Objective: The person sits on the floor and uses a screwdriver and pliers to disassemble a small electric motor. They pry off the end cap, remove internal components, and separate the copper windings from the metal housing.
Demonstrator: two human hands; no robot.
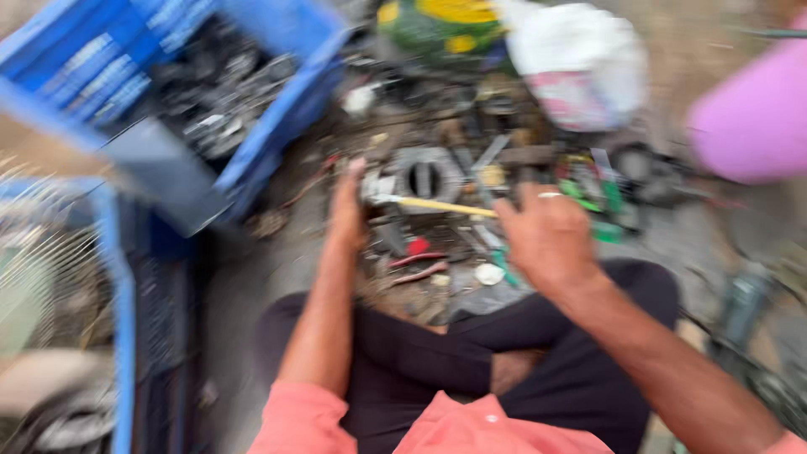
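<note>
Wooden-handled tool [441, 206], likely a hammer, lies across the scrap pile on the floor [277, 269], between both hands. Right hand [546, 235] is closed on the handle end, ring on one finger. Left hand [347, 206] reaches to the head end, fingers touching there; grip unclear through motion blur. Grey metal block [427, 175] sits just behind the tool. Blue crate [277, 109] of dark parts at far left, white bag [580, 59] far right.
</note>
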